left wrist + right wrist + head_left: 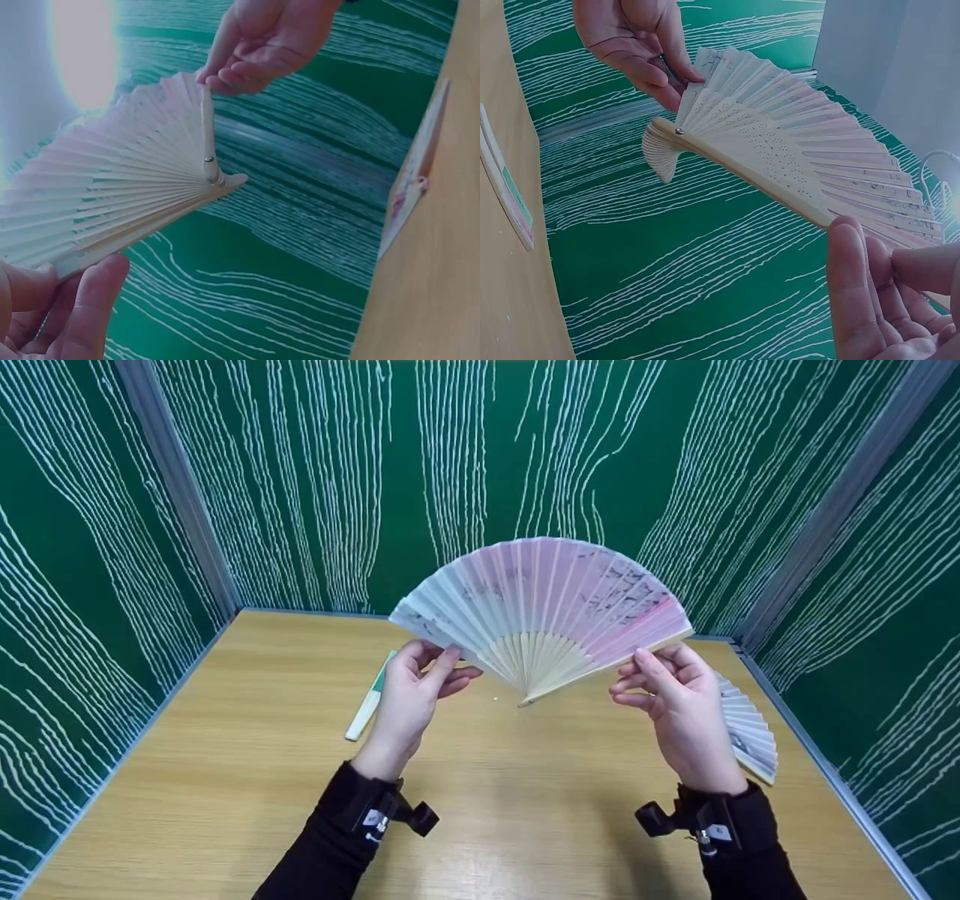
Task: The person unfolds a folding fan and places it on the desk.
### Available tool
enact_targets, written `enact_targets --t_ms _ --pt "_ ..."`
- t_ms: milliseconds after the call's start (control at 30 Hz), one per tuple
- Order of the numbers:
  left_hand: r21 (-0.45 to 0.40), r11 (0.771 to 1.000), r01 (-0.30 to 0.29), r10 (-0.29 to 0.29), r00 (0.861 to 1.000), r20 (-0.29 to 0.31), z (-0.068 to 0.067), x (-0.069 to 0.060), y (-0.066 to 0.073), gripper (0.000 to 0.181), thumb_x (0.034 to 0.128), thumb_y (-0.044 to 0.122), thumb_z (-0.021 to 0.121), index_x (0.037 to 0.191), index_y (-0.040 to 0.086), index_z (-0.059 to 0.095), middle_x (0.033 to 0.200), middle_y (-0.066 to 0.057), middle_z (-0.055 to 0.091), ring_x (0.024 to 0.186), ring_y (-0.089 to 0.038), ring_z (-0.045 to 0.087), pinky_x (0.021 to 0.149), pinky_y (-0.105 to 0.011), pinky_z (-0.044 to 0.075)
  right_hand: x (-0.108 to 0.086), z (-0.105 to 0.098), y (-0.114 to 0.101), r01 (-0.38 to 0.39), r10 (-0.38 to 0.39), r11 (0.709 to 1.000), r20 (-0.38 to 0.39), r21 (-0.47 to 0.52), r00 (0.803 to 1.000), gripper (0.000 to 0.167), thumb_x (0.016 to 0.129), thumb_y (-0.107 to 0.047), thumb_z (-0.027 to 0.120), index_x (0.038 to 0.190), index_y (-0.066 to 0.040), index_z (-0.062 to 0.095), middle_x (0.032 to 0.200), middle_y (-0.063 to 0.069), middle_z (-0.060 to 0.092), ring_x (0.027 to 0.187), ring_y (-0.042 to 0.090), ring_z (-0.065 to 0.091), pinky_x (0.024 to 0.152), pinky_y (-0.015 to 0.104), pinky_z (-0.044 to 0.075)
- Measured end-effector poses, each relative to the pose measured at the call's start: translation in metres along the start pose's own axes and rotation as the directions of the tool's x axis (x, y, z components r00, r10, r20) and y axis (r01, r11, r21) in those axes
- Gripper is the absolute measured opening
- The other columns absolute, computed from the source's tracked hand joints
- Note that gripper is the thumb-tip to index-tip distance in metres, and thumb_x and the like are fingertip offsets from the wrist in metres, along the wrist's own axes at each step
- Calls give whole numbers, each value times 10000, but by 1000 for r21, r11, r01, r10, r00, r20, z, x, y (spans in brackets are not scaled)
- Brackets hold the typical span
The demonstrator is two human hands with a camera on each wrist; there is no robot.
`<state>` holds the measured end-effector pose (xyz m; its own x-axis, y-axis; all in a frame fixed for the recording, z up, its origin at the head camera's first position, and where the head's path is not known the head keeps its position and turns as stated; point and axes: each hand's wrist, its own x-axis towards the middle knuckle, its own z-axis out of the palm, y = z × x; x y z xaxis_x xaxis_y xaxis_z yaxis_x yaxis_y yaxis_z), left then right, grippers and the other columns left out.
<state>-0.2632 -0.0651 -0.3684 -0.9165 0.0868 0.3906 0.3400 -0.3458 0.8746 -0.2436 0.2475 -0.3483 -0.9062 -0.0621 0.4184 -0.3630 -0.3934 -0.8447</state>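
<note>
A folding fan [555, 592], spread wide, is held up above the table by both hands. Its pleated leaf fades from pale blue at the left to pink at the right, with dark painted marks and pale ribs. My left hand [412, 690] pinches the left outer edge between thumb and fingers. On the other side, my right hand [679, 697] pinches the right guard stick. The rivet end points down between the hands. In the right wrist view, the fan's ribs [757, 150] show a pattern of small pierced holes.
Beside the left hand a closed fan [365, 712], pale with a green part, lies on the wooden table [247, 720]. A second spread fan [750, 731], whitish-grey, lies partly hidden behind the right hand. Green walls [502, 450] with white wavy lines enclose the table.
</note>
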Motion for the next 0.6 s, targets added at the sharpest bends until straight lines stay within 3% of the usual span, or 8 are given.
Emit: enact_targets --t_ms 600 --pt "-72 997 -34 29 997 -67 -2 3 0 296 933 161 605 1193 34 541 1083 -222 602 906 -401 658 803 -424 540 0 -1 5 2 -2 999 3 54 1000 239 974 -52 507 1166 83 461 930 205 634 736 301 668 677 409 574"
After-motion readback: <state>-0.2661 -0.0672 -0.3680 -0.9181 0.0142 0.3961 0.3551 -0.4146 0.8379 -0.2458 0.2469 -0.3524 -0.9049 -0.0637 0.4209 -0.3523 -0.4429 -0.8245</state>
